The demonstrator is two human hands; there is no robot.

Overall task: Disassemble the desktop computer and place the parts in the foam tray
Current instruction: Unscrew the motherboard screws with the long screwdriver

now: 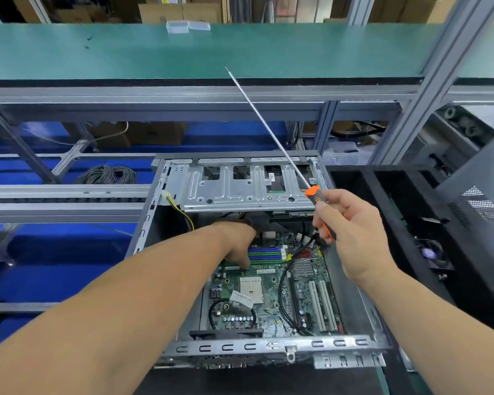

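Desktop computer point(257, 252) beneath both hands

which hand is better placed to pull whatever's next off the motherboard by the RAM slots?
Probably left. The left hand is already down inside the case, fingers at the RAM slots. The right hand is above the case, gripping the screwdriver with its shaft pointing up and away.

Left hand's fingertips point(241, 246) perhaps under drive cage point(240, 183)
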